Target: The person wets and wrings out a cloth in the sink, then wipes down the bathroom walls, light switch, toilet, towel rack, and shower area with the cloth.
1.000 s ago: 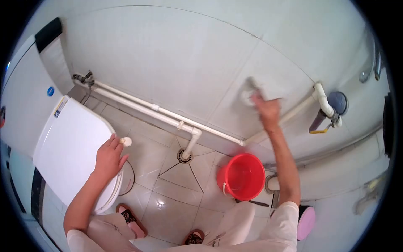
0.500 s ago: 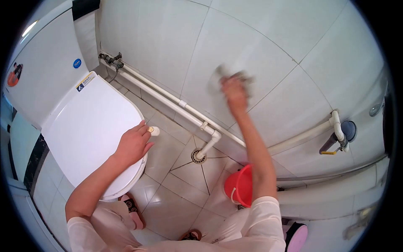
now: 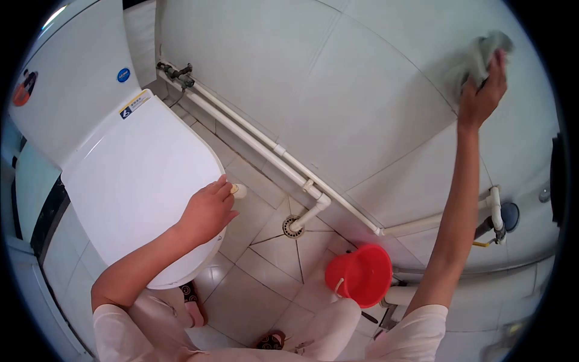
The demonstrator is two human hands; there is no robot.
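Note:
My right hand [image 3: 485,96] presses a grey cloth [image 3: 476,63] against the tiled wall [image 3: 386,72] at upper right. The cloth is crumpled under my fingers and blurred by motion. My left hand [image 3: 211,211] lies on the front right edge of the closed white toilet lid [image 3: 145,181], fingers outstretched and thumb apart. Just beyond its fingertips is a small white fitting [image 3: 240,191] with a yellowish part.
A red bucket [image 3: 365,277] stands on the tiled floor by my knee. White pipes [image 3: 253,148] run along the wall's base to a floor drain [image 3: 294,226]. A valve [image 3: 178,73] sits near the toilet tank; another pipe [image 3: 496,211] with a grey round fitting is at right.
My right hand has swept the cloth up and right across the wall tiles. My left hand stays on the lid's edge. The view has shifted slightly, and more of the bucket shows.

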